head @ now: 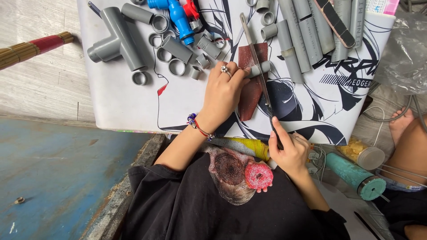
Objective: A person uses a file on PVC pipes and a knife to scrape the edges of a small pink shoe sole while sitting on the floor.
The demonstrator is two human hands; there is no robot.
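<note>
Single head-worn camera; looks steeply down from above the person's chest; close range; frame covers the white printed board (pixel 133 102), both forearms, and adjacent floor.

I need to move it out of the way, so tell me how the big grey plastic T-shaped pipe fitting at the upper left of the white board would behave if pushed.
The big grey plastic T-shaped pipe fitting looks rigid and hollow, so probably light for its bulk. Its side branch lies flat on the white board, so it should slide rather than roll. Pushed right, it would likely knock the short grey pipe rings beside it.
</note>
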